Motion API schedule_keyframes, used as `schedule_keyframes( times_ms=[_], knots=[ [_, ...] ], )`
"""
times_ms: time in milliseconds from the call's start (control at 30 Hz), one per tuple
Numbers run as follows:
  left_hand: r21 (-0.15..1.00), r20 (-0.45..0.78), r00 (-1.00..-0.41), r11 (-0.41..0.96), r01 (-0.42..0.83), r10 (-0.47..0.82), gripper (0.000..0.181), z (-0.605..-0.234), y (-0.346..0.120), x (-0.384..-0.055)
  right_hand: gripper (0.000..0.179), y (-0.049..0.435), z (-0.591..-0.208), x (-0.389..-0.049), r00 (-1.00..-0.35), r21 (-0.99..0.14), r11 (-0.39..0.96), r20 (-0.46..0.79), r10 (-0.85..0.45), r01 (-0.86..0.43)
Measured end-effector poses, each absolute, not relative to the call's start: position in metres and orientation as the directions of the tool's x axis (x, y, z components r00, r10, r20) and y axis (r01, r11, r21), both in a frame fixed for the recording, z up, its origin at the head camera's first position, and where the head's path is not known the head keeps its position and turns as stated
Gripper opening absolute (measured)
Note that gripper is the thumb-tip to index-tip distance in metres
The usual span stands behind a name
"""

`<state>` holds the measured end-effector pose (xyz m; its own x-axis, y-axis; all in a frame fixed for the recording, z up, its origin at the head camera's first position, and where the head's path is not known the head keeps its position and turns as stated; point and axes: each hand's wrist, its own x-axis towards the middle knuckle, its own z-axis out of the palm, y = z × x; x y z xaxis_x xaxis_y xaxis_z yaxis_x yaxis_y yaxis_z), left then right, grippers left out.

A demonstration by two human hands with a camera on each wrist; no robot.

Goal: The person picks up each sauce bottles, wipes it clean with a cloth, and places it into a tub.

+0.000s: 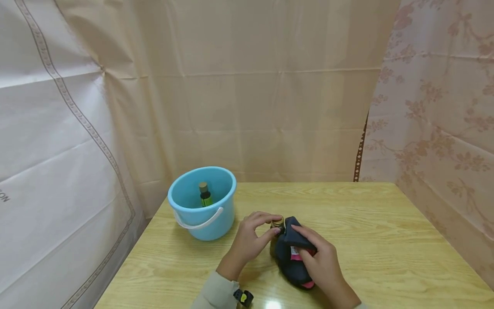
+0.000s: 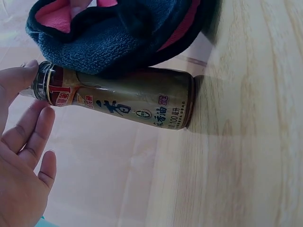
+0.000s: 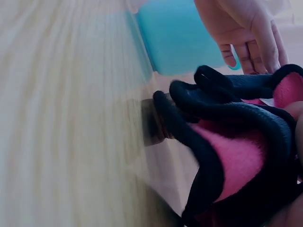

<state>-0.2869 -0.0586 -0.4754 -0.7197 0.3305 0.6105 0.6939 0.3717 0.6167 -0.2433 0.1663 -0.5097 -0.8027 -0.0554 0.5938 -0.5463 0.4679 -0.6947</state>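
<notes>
A small sesame oil bottle (image 1: 277,225), its gold label covered in Chinese print, stands upright on the table. My left hand (image 1: 251,235) pinches it at the neck and cap between thumb and fingers; the other fingers are loosely bent below in the left wrist view. My right hand (image 1: 323,259) grips a dark blue plush cloth (image 1: 290,266) with a pink inner side and black edging. That cloth (image 2: 99,49) lies against the bottle's side (image 2: 137,101), hiding part of it. Folded layers and a black loop of the cloth (image 3: 236,156) show in the right wrist view.
A light blue bucket (image 1: 211,223) with a white handle stands on the left of the wooden table (image 1: 366,223). Inside it is a dark bottle (image 1: 205,195) with a green label and a brownish cap. Beige curtains (image 1: 247,107) surround the table.
</notes>
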Motion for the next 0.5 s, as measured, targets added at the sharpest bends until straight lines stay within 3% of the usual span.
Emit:
schedule_keyframes(
  times_ms=[333,500],
  knots=[
    [0.600,0.630,-0.704,0.371,0.709,0.328,0.029,-0.477,-0.058,-0.288,0.056,0.162,-0.493,-0.250,-0.756,-0.674,0.414,0.653,-0.052,-0.611],
    [0.577,0.646,-0.694,0.392,0.716,0.317,0.029,-0.476,-0.058,-0.287,0.048,0.162,-0.494,-0.249,-0.766,-0.693,0.343,0.623,-0.156,-0.634]
  ],
)
